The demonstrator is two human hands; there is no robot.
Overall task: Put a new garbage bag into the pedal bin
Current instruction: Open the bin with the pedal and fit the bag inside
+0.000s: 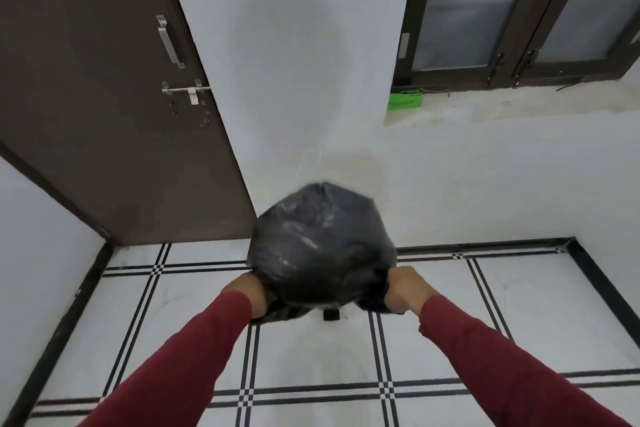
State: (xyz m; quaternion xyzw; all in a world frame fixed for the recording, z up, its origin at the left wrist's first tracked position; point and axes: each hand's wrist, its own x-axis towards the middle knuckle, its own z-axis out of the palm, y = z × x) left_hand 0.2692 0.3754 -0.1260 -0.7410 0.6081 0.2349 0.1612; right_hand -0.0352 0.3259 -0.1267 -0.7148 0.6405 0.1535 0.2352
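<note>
Both arms reached forward from the bottom of the frame toward the middle, each in a dark red sleeve. The left hand was at the lower middle, a bit left of centre, closed into a fist. The right hand was level with it, a bit right of centre, also closed tight. The two hands were well apart, with the wrists straight and the knuckles pointing up.
</note>
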